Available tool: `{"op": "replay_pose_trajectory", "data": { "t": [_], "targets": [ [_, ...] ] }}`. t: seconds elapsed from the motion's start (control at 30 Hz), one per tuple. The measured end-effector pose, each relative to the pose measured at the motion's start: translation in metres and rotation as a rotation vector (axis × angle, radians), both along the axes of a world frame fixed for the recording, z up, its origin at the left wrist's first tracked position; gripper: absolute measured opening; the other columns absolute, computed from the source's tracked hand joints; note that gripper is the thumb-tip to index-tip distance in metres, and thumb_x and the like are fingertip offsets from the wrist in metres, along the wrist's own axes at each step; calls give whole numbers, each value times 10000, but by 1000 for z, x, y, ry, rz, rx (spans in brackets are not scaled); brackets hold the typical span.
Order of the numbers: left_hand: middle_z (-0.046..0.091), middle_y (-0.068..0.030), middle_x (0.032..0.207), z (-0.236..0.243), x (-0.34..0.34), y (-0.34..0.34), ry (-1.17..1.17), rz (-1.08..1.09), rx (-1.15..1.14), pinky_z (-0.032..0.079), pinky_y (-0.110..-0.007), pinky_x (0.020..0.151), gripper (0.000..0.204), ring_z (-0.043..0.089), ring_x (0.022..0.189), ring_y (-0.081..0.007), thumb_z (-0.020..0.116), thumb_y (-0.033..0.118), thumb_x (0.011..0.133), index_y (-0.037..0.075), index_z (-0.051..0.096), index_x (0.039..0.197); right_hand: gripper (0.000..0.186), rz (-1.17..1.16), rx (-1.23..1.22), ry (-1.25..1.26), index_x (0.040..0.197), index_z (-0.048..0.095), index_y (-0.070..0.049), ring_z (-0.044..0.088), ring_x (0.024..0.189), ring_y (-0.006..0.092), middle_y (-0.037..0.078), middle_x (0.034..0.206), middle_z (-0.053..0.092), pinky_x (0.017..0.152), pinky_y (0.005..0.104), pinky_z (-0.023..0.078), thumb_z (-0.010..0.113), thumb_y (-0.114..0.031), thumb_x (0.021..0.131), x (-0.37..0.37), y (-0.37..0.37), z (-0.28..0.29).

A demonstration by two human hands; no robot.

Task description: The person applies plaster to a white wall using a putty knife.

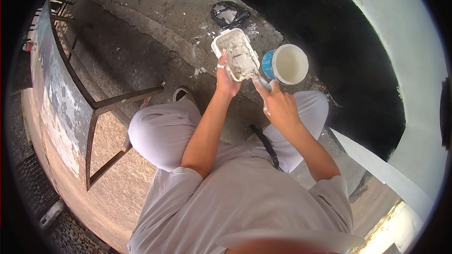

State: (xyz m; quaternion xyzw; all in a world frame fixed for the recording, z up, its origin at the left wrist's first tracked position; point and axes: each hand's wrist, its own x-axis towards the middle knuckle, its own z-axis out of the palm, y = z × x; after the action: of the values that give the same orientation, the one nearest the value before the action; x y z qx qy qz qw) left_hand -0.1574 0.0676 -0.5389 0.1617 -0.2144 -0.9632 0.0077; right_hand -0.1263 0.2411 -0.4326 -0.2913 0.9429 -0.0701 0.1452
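My left hand (226,77) grips a white rectangular tub (216,42) by its left side and lower end. Pale, lumpy paste (235,56) fills much of the tub. My right hand (278,106) is closed on a putty knife (262,84) smeared with white, its front end at the tub's lower right corner, where the blade is hard to make out. Just right of the tub stands a round white bucket (290,64) with a blue label, open at the top. Above the tub a black plastic bag (235,8) lies on the concrete with pale material inside.
A dark painted surface (358,47) edged by a white band (414,84) runs along the right. At left stand a metal frame (120,103) and a peeling painted panel (66,113). My bent knees flank my arms on the stained concrete (155,33), where white flecks lie.
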Motion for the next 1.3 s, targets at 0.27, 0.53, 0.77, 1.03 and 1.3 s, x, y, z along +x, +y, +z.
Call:
{"op": "replay_pose_trajectory", "data": {
  "t": [0.27, 0.53, 0.77, 1.03, 1.3],
  "targets": [
    [563, -104, 1390, 3, 5, -9, -35, 1, -46, 458, -484, 1057, 753, 564, 1256, -297, 574, 583, 901, 105, 431, 1466, 373, -124, -257, 96, 1219, 717, -217, 661, 648, 286, 100, 830, 590, 568, 419, 515, 729, -209, 846, -19, 20, 40],
    [560, -113, 1392, 15, 4, 5, -29, -36, -1, 460, -494, 1058, 782, 555, 1268, -303, 532, 636, 922, 96, 421, 1476, 409, -82, -290, 2, 1254, 697, -195, 670, 710, 320, 93, 865, 627, 630, 432, 542, 691, -183, 845, -18, -6, 6],
    [564, -109, 1386, 5, 6, -10, -42, -10, -27, 464, -492, 1056, 798, 565, 1257, -297, 559, 628, 903, 88, 420, 1474, 332, 12, -244, -128, 1199, 718, -164, 672, 749, 334, 133, 829, 655, 690, 465, 533, 673, -183, 871, -32, 7, 35],
    [573, -98, 1371, 1, 9, -5, -53, -1, -3, 483, -500, 1019, 786, 576, 1239, -303, 517, 655, 906, 113, 426, 1468, 297, -135, -305, -81, 1157, 736, -144, 679, 767, 358, 174, 859, 678, 697, 477, 543, 648, -186, 877, -22, -9, 3],
    [556, -110, 1391, -2, 4, -11, -32, 50, 11, 466, -541, 1007, 786, 559, 1247, -337, 478, 666, 926, 110, 408, 1476, 328, -181, -262, -76, 1185, 718, -149, 691, 760, 358, 176, 874, 677, 688, 473, 556, 657, -194, 866, -18, -28, 2]
  ]
}}
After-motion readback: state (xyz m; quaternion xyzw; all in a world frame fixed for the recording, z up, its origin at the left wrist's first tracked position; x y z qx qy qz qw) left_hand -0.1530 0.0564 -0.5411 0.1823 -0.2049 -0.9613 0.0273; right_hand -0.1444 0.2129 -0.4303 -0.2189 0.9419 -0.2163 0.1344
